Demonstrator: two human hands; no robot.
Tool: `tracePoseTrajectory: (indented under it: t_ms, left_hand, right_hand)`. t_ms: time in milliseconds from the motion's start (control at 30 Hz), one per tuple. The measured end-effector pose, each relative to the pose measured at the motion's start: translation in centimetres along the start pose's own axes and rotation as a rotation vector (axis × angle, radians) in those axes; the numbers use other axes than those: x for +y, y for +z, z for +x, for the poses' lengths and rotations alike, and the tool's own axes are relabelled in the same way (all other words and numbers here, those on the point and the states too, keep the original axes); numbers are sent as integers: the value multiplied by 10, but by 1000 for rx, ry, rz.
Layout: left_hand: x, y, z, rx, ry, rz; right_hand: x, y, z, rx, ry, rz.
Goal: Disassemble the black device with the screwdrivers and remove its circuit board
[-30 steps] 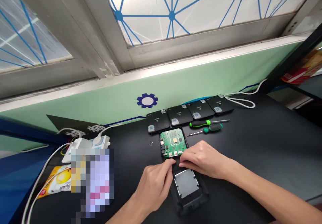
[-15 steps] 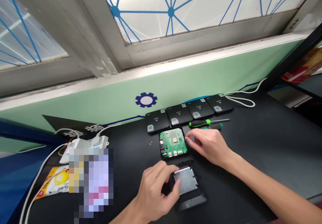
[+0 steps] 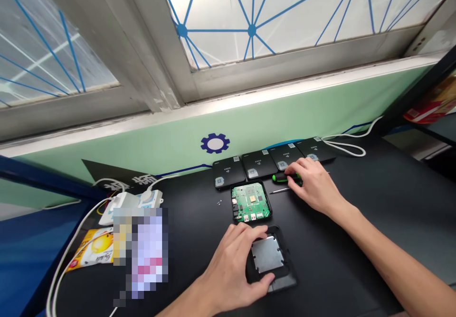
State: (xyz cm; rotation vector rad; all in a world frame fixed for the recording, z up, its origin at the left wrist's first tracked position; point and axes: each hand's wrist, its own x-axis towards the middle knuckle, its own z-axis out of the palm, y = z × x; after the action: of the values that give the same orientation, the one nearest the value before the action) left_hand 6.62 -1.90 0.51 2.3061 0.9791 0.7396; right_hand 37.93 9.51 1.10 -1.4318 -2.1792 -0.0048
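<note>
My left hand (image 3: pixel 240 267) spans a black plastic cover (image 3: pixel 290 281) lying on the table, fingers on its far edge and thumb at its near edge. A silvery metal plate (image 3: pixel 268 254) is set in the cover. Beyond it sits an open black case with a green circuit board (image 3: pixel 249 200). To the right, my right hand (image 3: pixel 315 184) has its thumb and fingers closed around a screwdriver with a green-and-black handle (image 3: pixel 281 178). Near its thumb, the thin shaft of another screwdriver (image 3: pixel 280 191) points left; that one's handle is hidden.
Several black boxes (image 3: pixel 228 172) stand in a row along the green wall. Small screws (image 3: pixel 219 202) lie left of the circuit board. At left are a white power strip (image 3: pixel 153 198), cables and a yellow-and-white packet (image 3: pixel 94 248). A white cable (image 3: pixel 349 148) loops at back right.
My right hand has moved from the circuit board's right edge to the screwdrivers and closed there. My left hand has spread its grip across the black cover. The view has shifted slightly.
</note>
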Motion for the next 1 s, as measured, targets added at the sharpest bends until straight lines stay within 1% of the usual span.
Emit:
tracePoseTrajectory:
  t_ms: [167,467,667,833,1000]
  left_hand:
    - [1,3,0,47,26,-3]
    - [-4,8,-4,79,-7,-51]
    - [-6,8,-3,72,27,-64]
    - [-5,9,0,80,32,-81]
    - [-4,11,3,73,3,-92]
  right_hand:
    - [13,-4,1,-72,-31,20]
    - [31,-12,0,-175,-52,31]
    - [29,-10,-3,-239,-65,80]
    - [24,-15,-5,-272,-69,113]
    - [21,-13,-2,-290,-148,105]
